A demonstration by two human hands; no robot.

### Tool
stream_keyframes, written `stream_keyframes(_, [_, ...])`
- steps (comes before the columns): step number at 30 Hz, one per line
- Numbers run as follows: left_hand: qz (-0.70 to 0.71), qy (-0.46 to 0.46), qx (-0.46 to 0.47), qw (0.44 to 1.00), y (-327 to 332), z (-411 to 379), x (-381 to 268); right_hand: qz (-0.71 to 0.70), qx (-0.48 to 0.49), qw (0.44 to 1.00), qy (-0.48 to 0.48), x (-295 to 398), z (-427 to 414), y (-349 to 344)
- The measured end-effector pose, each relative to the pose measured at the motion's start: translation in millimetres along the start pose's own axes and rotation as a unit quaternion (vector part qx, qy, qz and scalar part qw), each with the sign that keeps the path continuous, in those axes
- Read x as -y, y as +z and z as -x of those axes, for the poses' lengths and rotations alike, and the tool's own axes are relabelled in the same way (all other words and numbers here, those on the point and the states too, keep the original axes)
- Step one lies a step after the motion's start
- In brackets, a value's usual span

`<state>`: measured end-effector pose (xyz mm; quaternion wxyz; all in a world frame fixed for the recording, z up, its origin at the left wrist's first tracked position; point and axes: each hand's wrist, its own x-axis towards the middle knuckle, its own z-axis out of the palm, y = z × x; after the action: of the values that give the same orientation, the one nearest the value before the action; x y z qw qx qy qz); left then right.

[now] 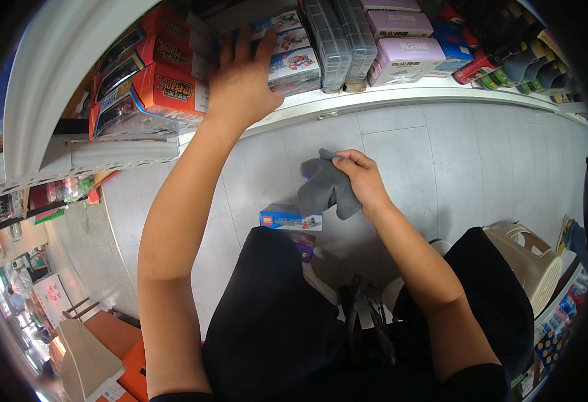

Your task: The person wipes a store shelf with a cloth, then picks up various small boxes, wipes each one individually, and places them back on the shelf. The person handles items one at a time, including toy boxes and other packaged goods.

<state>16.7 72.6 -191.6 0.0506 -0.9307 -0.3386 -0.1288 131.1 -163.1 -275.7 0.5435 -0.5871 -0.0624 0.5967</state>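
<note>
My left hand (244, 75) reaches onto the white shelf, fingers spread over a stack of blue-and-white toy boxes (294, 63); whether it grips one I cannot tell. Orange toy boxes (173, 95) stand just left of it. Over the floor, my right hand (364, 176) pinches a crumpled grey cloth (324, 188), which hangs from the fingers. Below the cloth, a blue-and-white toy box (291, 220) lies near my knee, with a purple box (305, 245) partly hidden behind my leg.
Clear plastic compartment cases (329, 45), pink-and-white boxes (407, 60) and red-and-black items (477, 65) line the shelf, whose white edge (394, 93) curves across the view. A beige plastic stool (525, 266) stands at right. Orange boxes and a chair-like beige object (85, 357) are at lower left.
</note>
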Motion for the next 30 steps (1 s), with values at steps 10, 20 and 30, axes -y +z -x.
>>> stream_keyframes(10, [0.012,-0.019,0.060,0.998,-10,-4,0,-0.007,-0.009,1.000,0.008,3,2,1])
stream_keyframes(20, [-0.064,-0.033,0.208,0.976,-34,-49,-14,0.000,0.004,1.000,0.007,-7,-3,-2])
stream_keyframes(30, [-0.008,-0.014,0.194,0.981,-26,-42,-1,-0.001,0.004,1.000,0.004,-8,-6,-4])
